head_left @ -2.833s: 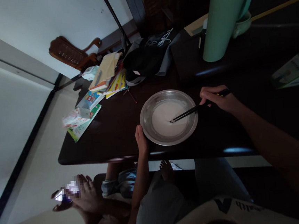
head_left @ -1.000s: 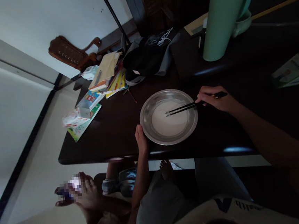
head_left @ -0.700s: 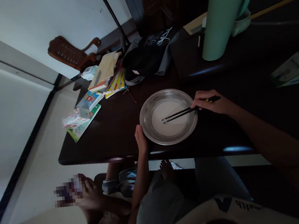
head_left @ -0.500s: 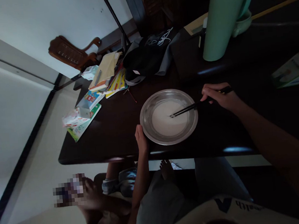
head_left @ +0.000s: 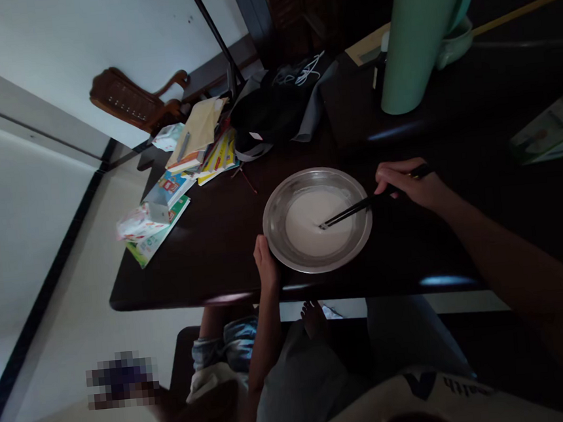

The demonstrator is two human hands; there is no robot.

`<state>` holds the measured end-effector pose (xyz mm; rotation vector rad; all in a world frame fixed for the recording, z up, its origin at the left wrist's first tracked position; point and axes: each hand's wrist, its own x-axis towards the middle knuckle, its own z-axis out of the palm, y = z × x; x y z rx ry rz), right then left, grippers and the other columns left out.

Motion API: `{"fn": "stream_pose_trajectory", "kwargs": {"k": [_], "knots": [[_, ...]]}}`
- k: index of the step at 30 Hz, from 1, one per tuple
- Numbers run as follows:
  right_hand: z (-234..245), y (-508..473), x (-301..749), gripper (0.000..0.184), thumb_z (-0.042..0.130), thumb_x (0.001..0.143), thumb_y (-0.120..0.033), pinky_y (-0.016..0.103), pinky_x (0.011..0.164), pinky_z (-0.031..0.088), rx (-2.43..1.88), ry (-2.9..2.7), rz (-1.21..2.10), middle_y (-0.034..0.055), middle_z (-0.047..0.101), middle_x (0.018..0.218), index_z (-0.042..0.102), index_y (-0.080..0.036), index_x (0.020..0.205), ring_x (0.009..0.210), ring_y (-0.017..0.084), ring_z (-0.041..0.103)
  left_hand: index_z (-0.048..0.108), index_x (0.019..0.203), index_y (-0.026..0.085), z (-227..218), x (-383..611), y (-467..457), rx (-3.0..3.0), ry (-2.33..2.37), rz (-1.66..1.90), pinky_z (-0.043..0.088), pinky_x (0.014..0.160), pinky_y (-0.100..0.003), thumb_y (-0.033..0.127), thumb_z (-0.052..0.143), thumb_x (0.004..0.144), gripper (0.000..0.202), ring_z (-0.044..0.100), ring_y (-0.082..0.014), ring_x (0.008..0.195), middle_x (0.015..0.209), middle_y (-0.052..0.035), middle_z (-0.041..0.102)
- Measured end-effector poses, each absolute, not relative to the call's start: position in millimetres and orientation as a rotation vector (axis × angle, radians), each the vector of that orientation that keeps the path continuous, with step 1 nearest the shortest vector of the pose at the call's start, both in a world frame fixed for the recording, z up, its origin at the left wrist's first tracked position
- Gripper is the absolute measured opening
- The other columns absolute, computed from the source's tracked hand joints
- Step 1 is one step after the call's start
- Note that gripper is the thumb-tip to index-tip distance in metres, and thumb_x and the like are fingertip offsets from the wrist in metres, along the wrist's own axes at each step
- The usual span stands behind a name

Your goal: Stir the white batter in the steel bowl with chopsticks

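A wide metal bowl (head_left: 276, 228) stands on the dark table, holding a pale, milky liquid (head_left: 307, 222). My left hand (head_left: 266, 265) grips the bowl's near left side, fingers against its outer wall and partly hidden. In my right hand (head_left: 410, 185) is a pair of black chopsticks (head_left: 348, 212), held closed around their upper part to the right of the bowl. The chopsticks slant down over the rim, and their lighter tips dip into the liquid near its middle.
Books (head_left: 211, 161) and papers lie at the table's (head_left: 205, 244) left, beside a tissue pack (head_left: 142, 222) and a black bag (head_left: 273, 116). A tall green flask (head_left: 424, 34) stands at the back right, a green-white carton (head_left: 550, 128) at far right. Another person (head_left: 214, 401) sits to my left.
The chopstick tips have moved slightly toward me within the liquid, and my right hand has shifted a little left. My left hand stays at the bowl. The other person's arm has moved lower.
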<state>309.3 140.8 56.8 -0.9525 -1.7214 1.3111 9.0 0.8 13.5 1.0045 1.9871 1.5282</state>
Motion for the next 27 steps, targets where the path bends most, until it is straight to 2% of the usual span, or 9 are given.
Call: {"fn": "stream_pose_trajectory", "kwargs": {"k": [3,6,9,12,15,18,23,27], "knots": [[54.1,139.9,305.2,0.030,0.060,0.087,-0.041,0.029,0.058,0.042,-0.903,-1.838,1.376,0.0037,0.062,0.075,0.073,-0.018,0.072,0.061,0.012,0.054,0.041,0.062,0.021,12.6,8.3,0.6,0.998,1.978,1.541,0.037,0.063,-0.026,0.063,0.052,0.084,0.049,0.037,-0.0135,0.067,0.066,0.0018,0.037],[55.4,140.8,304.5,0.026,0.061,0.086,-0.038,0.030,0.062,0.044,-0.909,-1.869,1.278,0.0029,0.061,0.076,0.073,-0.019,0.073,0.061,0.012,0.056,0.044,0.063,0.021,11.5,7.8,0.2,0.957,1.995,1.543,0.038,0.064,-0.026,0.063,0.053,0.083,0.048,0.039,-0.0141,0.069,0.068,0.0013,0.039],[58.1,142.0,308.1,0.031,0.058,0.088,-0.039,0.029,0.057,0.042,-0.966,-1.754,1.224,0.0013,0.058,0.070,0.071,-0.022,0.066,0.057,0.011,0.051,0.043,0.062,0.021,10.9,7.8,0.0,0.960,1.982,1.546,0.038,0.064,-0.025,0.062,0.054,0.083,0.048,0.039,-0.0138,0.068,0.067,0.0016,0.039],[58.3,141.1,308.5,0.035,0.057,0.088,-0.043,0.027,0.053,0.040,-0.942,-1.718,1.303,0.0013,0.058,0.068,0.071,-0.023,0.063,0.058,0.012,0.051,0.041,0.062,0.021,11.1,7.7,0.2,1.005,1.957,1.552,0.037,0.062,-0.025,0.064,0.052,0.084,0.049,0.037,-0.0133,0.067,0.066,0.0021,0.038],[57.2,139.5,304.4,0.030,0.060,0.085,-0.042,0.027,0.056,0.043,-0.886,-1.820,1.386,0.0021,0.061,0.073,0.073,-0.022,0.069,0.062,0.012,0.054,0.040,0.061,0.021,11.8,8.0,0.5,1.029,1.946,1.557,0.037,0.061,-0.025,0.064,0.051,0.084,0.050,0.036,-0.0131,0.065,0.064,0.0022,0.037],[58.5,139.6,303.4,0.026,0.062,0.084,-0.040,0.028,0.061,0.044,-0.891,-1.875,1.300,0.0022,0.061,0.073,0.073,-0.020,0.072,0.061,0.012,0.056,0.040,0.060,0.021,12.5,8.4,0.7,1.025,1.947,1.561,0.036,0.061,-0.025,0.062,0.052,0.085,0.050,0.035,-0.0130,0.064,0.064,0.0025,0.036],[60.8,140.2,308.9,0.036,0.055,0.089,-0.040,0.027,0.055,0.040,-0.969,-1.734,1.250,0.0014,0.056,0.067,0.069,-0.018,0.064,0.056,0.010,0.048,0.041,0.060,0.020,11.6,7.3,0.6,1.017,1.952,1.558,0.036,0.062,-0.025,0.060,0.053,0.085,0.049,0.037,-0.0130,0.065,0.063,0.0026,0.037],[56.6,139.1,304.8,0.029,0.059,0.087,-0.038,0.027,0.057,0.043,-0.882,-1.840,1.358,0.0020,0.059,0.074,0.073,-0.018,0.070,0.060,0.010,0.054,0.041,0.061,0.020,10.0,6.2,0.4,1.020,1.943,1.558,0.036,0.062,-0.026,0.060,0.052,0.086,0.048,0.037,-0.0131,0.065,0.064,0.0024,0.038]]}}
